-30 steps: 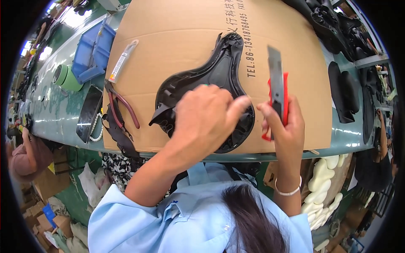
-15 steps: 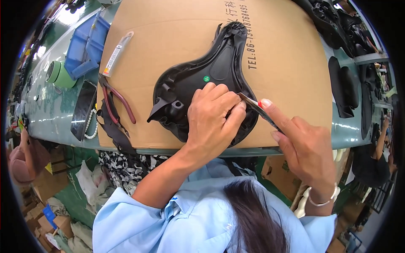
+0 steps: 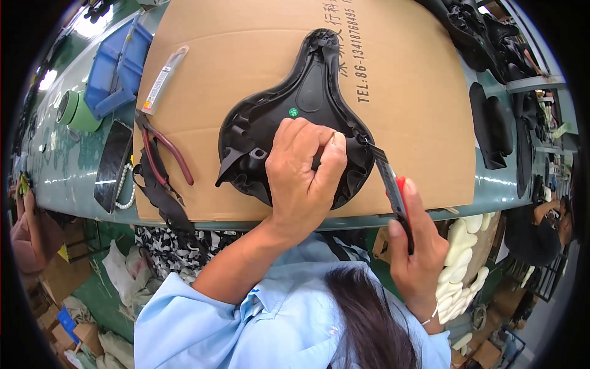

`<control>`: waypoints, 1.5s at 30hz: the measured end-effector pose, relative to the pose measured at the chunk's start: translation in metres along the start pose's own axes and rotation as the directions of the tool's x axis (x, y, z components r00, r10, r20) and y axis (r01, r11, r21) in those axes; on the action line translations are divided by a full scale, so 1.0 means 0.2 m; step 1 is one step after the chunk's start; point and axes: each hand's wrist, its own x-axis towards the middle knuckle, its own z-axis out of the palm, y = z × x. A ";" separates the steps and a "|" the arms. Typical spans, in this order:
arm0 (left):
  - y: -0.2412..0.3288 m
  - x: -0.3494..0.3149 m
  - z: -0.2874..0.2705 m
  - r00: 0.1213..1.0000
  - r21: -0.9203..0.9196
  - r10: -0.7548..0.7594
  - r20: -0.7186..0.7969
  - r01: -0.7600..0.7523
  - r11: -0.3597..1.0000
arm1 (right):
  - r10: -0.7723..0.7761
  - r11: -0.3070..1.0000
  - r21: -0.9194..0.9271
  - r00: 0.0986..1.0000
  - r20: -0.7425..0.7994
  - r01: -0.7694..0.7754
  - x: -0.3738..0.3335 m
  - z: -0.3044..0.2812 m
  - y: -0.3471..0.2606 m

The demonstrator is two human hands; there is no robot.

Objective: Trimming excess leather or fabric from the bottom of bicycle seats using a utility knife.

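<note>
Left hand: the left hand [image 3: 304, 169] lies palm down on the black saddle [image 3: 295, 117], fingers curled and pinching the folded cover at its right rim.
Right hand: the right hand [image 3: 418, 246] is closed around a utility knife [image 3: 393, 190] with a red body; the blade tip points far and left, meeting the saddle's right edge just beside the left fingertips.
Saddle: it lies upside down on a cardboard sheet [image 3: 418, 92], narrow nose pointing far, wide back near the person; a small green sticker [image 3: 293, 112] sits on its underside.
Doing it well: judging from the pose, the cut looks safest with the pinching fingers kept behind the blade's path, the cover pulled taut, and the blade held shallow along the rim so it trims only the loose material and does not dig into the shell.
Left of the saddle: red-handled pliers [image 3: 163, 154] and a black strap [image 3: 160, 194] lie on the cardboard's left edge; a second utility knife [image 3: 163, 80] lies farther off.
Far left: a dark phone [image 3: 114, 163], a green tape roll [image 3: 74, 111] and a blue tray [image 3: 117, 67] sit on the green table [image 3: 67, 160].
Right: more black saddle parts [image 3: 491, 123] rest near the table's right end.
</note>
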 end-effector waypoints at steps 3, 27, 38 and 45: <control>0.00 -0.02 -0.01 0.999 0.007 -0.037 0.025 0.037 0.999 | 0.078 0.996 -0.059 0.993 0.088 -0.073 0.04 0.01 -0.03; 0.06 0.43 -0.39 0.772 0.532 -0.024 0.635 -0.414 0.739 | -0.032 0.983 0.184 0.987 0.158 0.002 0.34 -0.02 0.41; 0.15 0.41 -0.06 0.740 0.586 0.033 0.672 -0.559 0.586 | -0.197 0.899 0.437 0.910 0.365 0.020 0.51 0.02 0.48; 0.04 0.51 -0.09 0.680 0.009 -0.486 0.548 0.577 0.817 | -0.031 0.925 0.370 0.955 0.296 -0.085 0.20 0.07 0.30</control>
